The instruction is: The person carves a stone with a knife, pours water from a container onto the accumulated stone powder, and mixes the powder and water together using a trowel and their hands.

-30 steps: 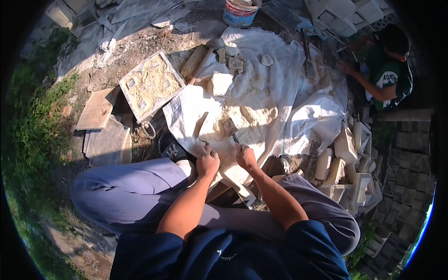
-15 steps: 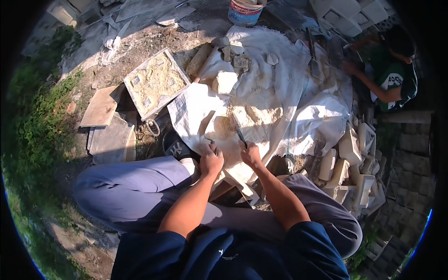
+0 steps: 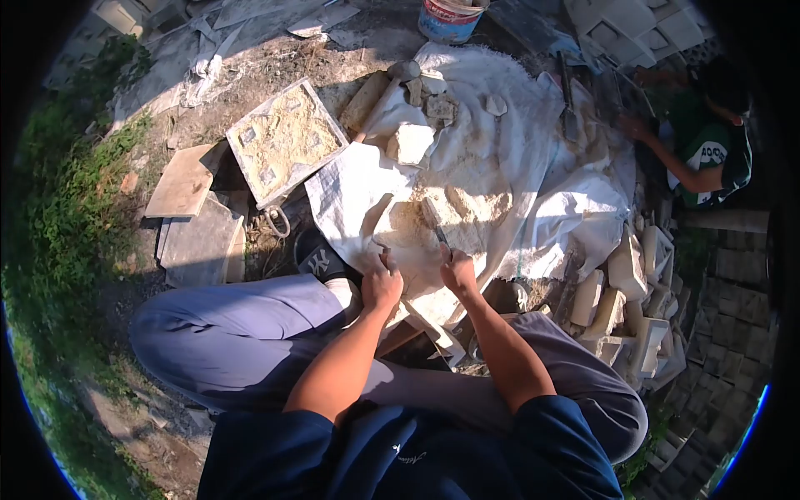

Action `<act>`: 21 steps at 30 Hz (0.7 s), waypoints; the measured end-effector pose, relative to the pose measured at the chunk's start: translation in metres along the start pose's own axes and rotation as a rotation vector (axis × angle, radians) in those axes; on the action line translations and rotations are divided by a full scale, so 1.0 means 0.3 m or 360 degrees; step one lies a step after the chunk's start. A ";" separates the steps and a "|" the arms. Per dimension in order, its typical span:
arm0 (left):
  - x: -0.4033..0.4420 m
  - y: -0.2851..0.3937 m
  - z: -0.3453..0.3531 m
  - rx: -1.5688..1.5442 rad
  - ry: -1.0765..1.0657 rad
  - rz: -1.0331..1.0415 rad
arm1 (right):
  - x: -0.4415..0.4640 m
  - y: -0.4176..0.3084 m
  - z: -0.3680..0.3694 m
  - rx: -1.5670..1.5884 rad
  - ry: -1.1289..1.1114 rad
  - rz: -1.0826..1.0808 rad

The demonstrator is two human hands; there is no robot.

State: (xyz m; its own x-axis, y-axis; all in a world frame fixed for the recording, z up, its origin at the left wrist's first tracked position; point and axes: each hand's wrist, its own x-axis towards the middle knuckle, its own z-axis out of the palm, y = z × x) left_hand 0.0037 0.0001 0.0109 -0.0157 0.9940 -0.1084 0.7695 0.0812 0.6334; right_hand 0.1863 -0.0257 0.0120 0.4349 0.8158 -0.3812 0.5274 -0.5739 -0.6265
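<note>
My right hand (image 3: 457,272) is closed round the dark handle of a narrow flat-bladed tool (image 3: 434,218). Its blade points away from me over the sandy powder (image 3: 479,208) on a white woven sack (image 3: 333,187). My left hand (image 3: 382,282) is also closed, just left of the right one. A small dark tip shows above its fingers, but I cannot make out the object. Under and between the hands, pale material is blurred. A whitish stone block (image 3: 411,144) lies farther up the sack, near several smaller stones.
To the left a square frame (image 3: 287,143) holds sandy powder, beside flat slabs (image 3: 179,181). Cut pale blocks (image 3: 627,265) are piled at the right. A bucket (image 3: 448,21) stands at the back. Another person (image 3: 700,137) works at the far right.
The view has shifted slightly, so the scene sits a little to the right. My right hand and the tool remain together, with the blade pointing away; both hands stay closed.
</note>
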 end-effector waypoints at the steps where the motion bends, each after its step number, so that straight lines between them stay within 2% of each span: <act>1: -0.001 -0.016 0.015 0.0002 -0.0002 -0.0004 | 0.007 -0.017 -0.014 -0.0001 -0.0005 0.0002; 4: -0.002 -0.031 0.023 0.0092 -0.0001 0.0032 | 0.030 -0.080 -0.041 0.0133 0.0261 -0.0143; 5: -0.006 -0.012 0.008 0.0074 0.0035 0.0075 | 0.042 -0.105 -0.049 0.0128 0.0251 -0.0144; 8: 0.003 -0.032 0.020 0.0118 0.0006 0.0112 | 0.083 -0.174 -0.076 0.0188 0.0531 -0.0416; 10: 0.010 -0.079 0.064 0.0180 -0.0055 0.0100 | 0.108 -0.203 -0.083 0.0220 0.0525 -0.0456; 12: 0.013 -0.108 0.086 0.0379 0.0034 0.0360 | 0.118 -0.201 -0.066 0.0257 0.0514 -0.0500; 13: 0.017 -0.095 0.070 0.0447 0.0069 0.0447 | 0.132 -0.163 -0.030 0.0062 0.0455 -0.0402; 14: 0.016 -0.077 0.058 0.0280 0.0181 0.0498 | 0.146 -0.126 0.004 -0.0133 0.0395 -0.0304; 16: 0.018 -0.048 0.041 0.0108 0.0297 0.0550 | 0.183 -0.015 0.088 -0.0163 0.0369 -0.0259; 18: 0.012 -0.044 0.030 -0.0032 -0.0050 0.0149 | 0.186 0.004 0.090 -0.0215 0.0306 -0.0178; 21: 0.017 -0.042 0.016 -0.0121 -0.0140 0.0076 | 0.171 -0.044 0.035 -0.0208 0.0276 -0.0205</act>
State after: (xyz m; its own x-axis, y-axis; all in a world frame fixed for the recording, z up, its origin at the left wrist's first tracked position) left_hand -0.0030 0.0036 -0.0013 0.0784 0.9868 -0.1414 0.7172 0.0427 0.6956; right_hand 0.1939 0.0245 -0.0063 0.4707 0.8648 -0.1748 0.6716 -0.4797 -0.5646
